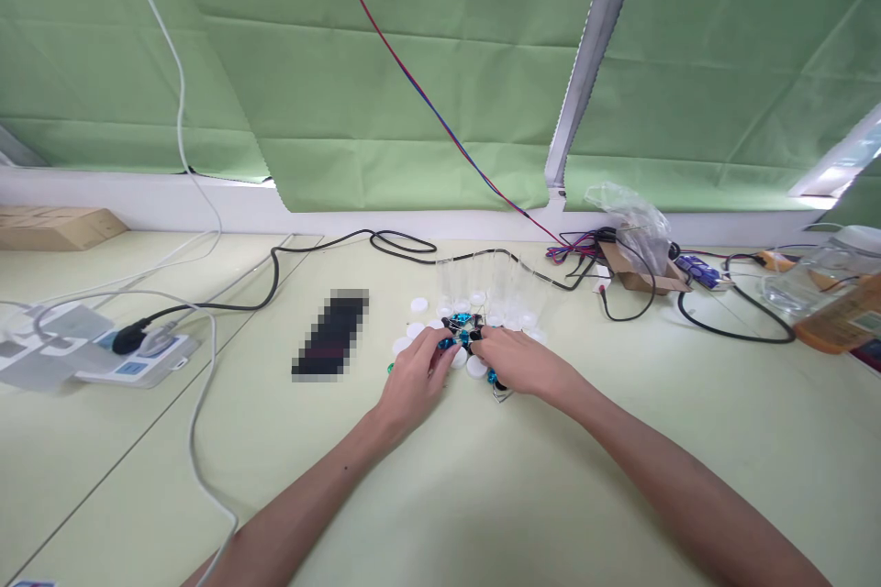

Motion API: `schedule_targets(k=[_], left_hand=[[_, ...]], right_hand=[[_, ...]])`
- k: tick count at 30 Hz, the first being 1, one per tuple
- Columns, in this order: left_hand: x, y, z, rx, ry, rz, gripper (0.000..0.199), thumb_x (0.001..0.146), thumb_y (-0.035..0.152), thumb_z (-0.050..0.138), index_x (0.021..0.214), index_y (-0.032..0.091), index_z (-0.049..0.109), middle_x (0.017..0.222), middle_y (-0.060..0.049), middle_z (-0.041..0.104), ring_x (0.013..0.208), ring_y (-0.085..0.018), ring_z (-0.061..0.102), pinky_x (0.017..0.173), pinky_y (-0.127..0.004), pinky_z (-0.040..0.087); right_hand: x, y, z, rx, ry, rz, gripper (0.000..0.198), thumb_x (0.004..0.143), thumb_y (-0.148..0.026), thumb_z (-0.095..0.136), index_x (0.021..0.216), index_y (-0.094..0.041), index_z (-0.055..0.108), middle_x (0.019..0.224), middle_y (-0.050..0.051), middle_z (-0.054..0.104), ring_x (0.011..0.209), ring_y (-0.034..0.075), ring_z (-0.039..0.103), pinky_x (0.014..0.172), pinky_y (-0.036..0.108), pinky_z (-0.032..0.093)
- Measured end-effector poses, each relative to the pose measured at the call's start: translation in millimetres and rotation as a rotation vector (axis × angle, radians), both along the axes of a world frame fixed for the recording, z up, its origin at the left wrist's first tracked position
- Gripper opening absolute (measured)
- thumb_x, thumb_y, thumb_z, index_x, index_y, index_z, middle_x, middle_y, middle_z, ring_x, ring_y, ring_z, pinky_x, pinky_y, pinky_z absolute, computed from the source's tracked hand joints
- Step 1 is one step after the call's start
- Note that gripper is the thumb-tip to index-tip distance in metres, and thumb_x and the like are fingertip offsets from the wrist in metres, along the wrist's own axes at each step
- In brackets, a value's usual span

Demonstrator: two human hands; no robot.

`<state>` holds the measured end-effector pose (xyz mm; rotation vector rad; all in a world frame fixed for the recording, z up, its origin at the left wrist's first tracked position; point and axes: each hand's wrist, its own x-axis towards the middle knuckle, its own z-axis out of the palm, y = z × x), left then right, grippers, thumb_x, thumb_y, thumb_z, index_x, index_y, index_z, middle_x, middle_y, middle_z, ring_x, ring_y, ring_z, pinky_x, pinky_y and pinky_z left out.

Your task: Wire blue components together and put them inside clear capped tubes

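Note:
My left hand [415, 378] is closed, its thumb and fingertips together at a small shiny blue piece [446, 344]. My right hand [516, 358] curls in from the other side, its fingertips down among a small pile of blue, black and metallic pieces [461, 319]; what it grips is hidden. Another blue piece with bent metal wire [496, 381] lies under the right hand. Around the hands are several round white caps [476, 367]. Clear tubes [482, 280] stand just behind the pile. A green bit [390, 368] shows beside the left hand.
A pixelated dark rectangle [330, 337] lies left of the hands. Farther left is a white power strip [141, 362] with plugs. Black cable [406, 243] runs along the back. An open cardboard box [647, 275], bag and bottles [843, 321] stand right; another carton [59, 227] is back left.

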<state>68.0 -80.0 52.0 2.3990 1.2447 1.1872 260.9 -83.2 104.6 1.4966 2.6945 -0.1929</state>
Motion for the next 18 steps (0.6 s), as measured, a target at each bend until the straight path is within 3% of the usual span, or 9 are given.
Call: schedule_targets(k=[8, 13, 18], left_hand=[[2.3, -0.9, 6.1, -0.139, -0.128, -0.016, 0.018, 0.092, 0.033, 0.051, 0.103, 0.021, 0.06, 0.081, -0.002, 0.059, 0.063, -0.012, 0.053, 0.058, -0.024, 0.045], [5.7, -1.2, 18.1, -0.496, -0.383, -0.056, 0.024, 0.087, 0.042, 0.058, 0.098, 0.021, 0.06, 0.063, 0.003, 0.054, 0.05, -0.011, 0.049, 0.047, -0.023, 0.041], [7.2, 1.0, 24.6, -0.78, -0.656, -0.23, 0.03, 0.083, 0.045, 0.063, 0.094, 0.017, 0.06, 0.064, 0.001, 0.061, 0.045, -0.011, 0.052, 0.05, -0.027, 0.045]], right_hand=[[-2.2, -1.1, -2.2, 0.018, -0.007, 0.003, 0.024, 0.078, 0.004, 0.052, 0.089, -0.016, 0.058, 0.094, 0.01, 0.059, 0.084, 0.022, 0.06, 0.061, 0.028, 0.036], [-2.7, -0.8, 5.2, 0.006, 0.039, -0.015, 0.019, 0.084, -0.001, 0.048, 0.087, -0.016, 0.058, 0.092, 0.009, 0.058, 0.081, 0.02, 0.058, 0.059, 0.028, 0.034], [-0.2, 5.0, 10.4, 0.041, 0.325, -0.047, 0.021, 0.093, -0.011, 0.042, 0.077, -0.018, 0.053, 0.083, 0.004, 0.055, 0.075, 0.015, 0.053, 0.065, 0.026, 0.037]])
